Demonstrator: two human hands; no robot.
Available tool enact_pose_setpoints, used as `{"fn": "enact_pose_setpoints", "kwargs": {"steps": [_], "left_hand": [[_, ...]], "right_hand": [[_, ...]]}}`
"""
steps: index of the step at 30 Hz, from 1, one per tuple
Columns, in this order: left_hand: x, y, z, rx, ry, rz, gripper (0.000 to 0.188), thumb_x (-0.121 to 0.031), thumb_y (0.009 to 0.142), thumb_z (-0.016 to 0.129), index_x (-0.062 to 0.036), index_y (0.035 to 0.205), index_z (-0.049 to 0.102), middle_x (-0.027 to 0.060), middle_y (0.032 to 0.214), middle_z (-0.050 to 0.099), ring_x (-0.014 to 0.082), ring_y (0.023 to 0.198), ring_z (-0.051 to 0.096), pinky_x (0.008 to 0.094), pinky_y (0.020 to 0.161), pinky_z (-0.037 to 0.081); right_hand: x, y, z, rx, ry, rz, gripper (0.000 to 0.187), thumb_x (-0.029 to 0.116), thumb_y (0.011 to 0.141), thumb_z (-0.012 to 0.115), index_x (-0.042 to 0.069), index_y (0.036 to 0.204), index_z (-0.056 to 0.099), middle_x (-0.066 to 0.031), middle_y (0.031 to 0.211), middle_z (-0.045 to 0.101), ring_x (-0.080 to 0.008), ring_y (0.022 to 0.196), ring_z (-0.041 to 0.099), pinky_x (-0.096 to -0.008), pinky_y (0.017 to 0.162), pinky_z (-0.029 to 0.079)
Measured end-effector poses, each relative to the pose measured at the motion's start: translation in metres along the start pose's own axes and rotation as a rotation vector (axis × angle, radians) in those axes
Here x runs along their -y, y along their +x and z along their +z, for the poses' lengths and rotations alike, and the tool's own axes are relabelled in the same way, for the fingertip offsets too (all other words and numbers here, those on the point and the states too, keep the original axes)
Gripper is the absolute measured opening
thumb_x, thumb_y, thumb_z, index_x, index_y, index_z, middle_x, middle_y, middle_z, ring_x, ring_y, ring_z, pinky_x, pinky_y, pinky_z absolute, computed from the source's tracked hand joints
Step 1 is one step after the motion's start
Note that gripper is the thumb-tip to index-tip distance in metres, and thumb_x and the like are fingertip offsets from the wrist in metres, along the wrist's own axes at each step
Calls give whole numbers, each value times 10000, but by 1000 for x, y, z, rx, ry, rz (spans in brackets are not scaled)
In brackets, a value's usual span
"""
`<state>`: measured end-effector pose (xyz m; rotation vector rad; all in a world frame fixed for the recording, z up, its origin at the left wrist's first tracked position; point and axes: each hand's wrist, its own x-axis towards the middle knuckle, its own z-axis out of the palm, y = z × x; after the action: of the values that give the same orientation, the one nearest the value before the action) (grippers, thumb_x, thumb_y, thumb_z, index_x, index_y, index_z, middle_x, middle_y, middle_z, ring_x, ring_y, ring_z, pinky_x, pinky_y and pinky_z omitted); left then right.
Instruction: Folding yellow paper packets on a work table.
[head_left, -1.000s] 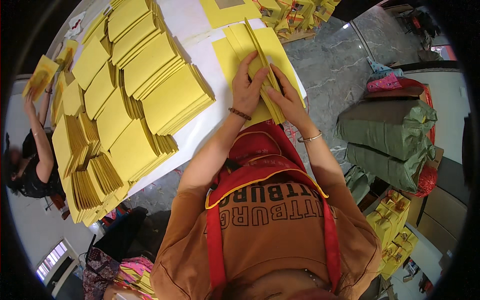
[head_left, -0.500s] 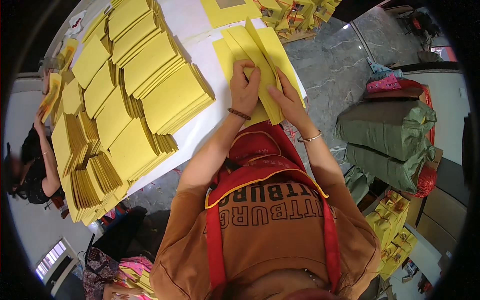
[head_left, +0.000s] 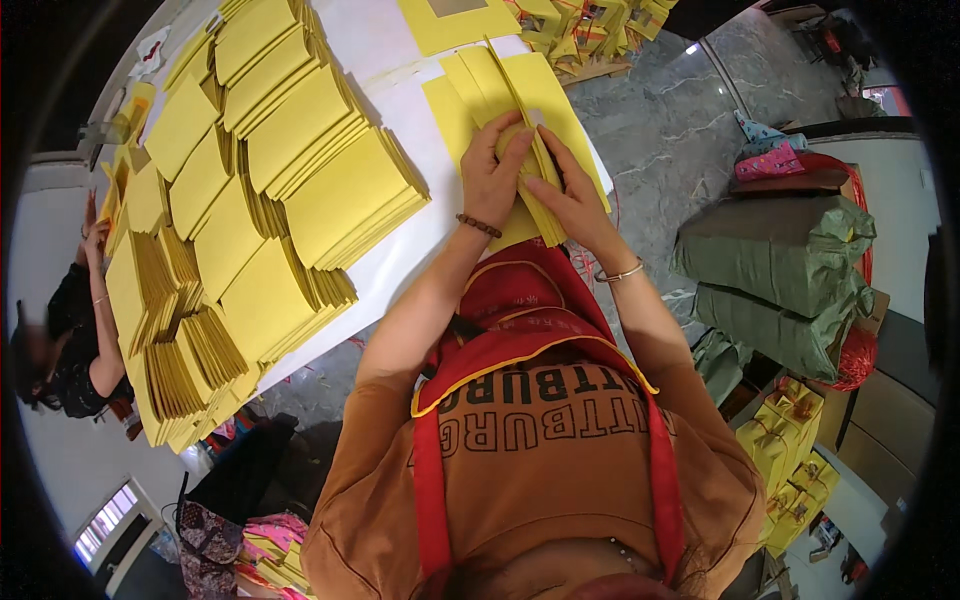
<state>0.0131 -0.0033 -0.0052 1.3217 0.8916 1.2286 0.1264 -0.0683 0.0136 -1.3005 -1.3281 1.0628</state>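
A stack of flat yellow paper pieces (head_left: 545, 95) lies on the white table (head_left: 395, 45) right in front of me. One yellow sheet (head_left: 515, 85) stands folded up on edge between my hands. My left hand (head_left: 492, 170) presses its fingertips on the fold from the left. My right hand (head_left: 565, 190) pinches the same sheet from the right, fingers flat along it. Both wrists wear bracelets.
Large fanned piles of yellow envelopes (head_left: 250, 190) cover the table's left half. Another person (head_left: 75, 320) works at the far left edge. Green sacks (head_left: 780, 275) stand on the grey floor at right, with yellow boxes (head_left: 785, 450) below them and more yellow goods (head_left: 590, 25) at the top.
The sheet lay flatter half a second ago; now it stands up on edge again between my hands. The person at left has shifted their arms.
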Motion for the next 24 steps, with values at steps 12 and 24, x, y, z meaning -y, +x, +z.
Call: {"fn": "enact_pose_setpoints", "kwargs": {"steps": [12,24], "left_hand": [[11,0,-2,-13,60,22,186,-134,844,565,16,953,553,90,828,576,155,774,540,269,681,434],[1,-3,-2,-80,-65,-43,118,-103,861,483,-16,936,505,30,785,518,85,695,467,225,597,394]], "right_hand": [[4,-1,2,-73,60,3,533,180,878,505,-35,1324,308,-156,1282,418,-201,1188,393,-283,991,293],[9,-2,0,-43,211,156,505,240,930,371,-7,1359,271,-120,1340,368,-170,1228,340,-254,1007,260]]}}
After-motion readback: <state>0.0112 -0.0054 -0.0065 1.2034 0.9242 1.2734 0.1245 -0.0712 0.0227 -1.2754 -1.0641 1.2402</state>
